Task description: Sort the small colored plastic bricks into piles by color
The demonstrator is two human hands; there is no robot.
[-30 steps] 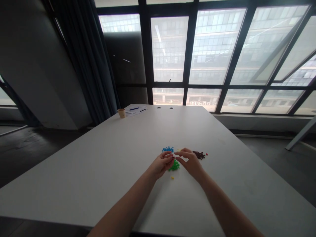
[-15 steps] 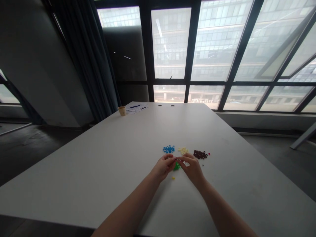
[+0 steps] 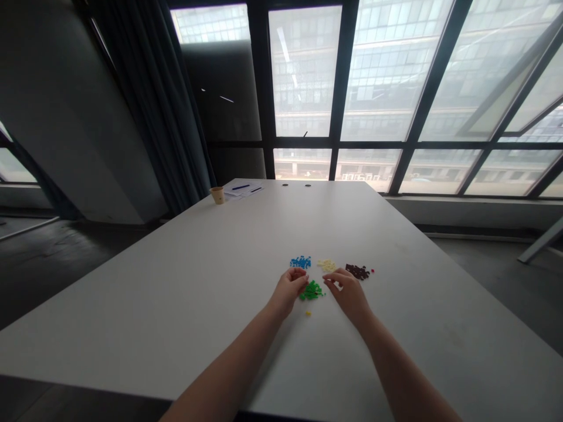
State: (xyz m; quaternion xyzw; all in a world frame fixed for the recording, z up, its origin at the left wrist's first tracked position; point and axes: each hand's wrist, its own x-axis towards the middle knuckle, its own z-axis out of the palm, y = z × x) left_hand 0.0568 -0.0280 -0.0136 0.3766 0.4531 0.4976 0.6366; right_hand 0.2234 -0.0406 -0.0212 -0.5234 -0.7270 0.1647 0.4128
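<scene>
Small beads lie sorted in piles on the white table [image 3: 176, 293]: a blue pile [image 3: 301, 262], a cream pile [image 3: 326, 265], a dark brown pile [image 3: 358, 271] and a green pile [image 3: 312, 290]. My left hand [image 3: 288, 289] rests just left of the green pile, fingers curled together. My right hand [image 3: 347, 291] is just right of that pile, thumb and forefinger pinched. What the fingers hold, if anything, is too small to see. A single yellow bead [image 3: 308, 313] lies below the green pile, and a red bead [image 3: 372, 271] sits beside the brown pile.
A small paper cup [image 3: 216, 195] and papers with blue pens [image 3: 244, 189] sit at the table's far left corner. Two round holes [image 3: 296, 185] mark the far edge. Large windows [image 3: 373, 88] and a dark curtain [image 3: 153, 105] stand behind.
My hands, which met fingertip to fingertip over the green pile, have drawn apart to either side of it, uncovering the pile.
</scene>
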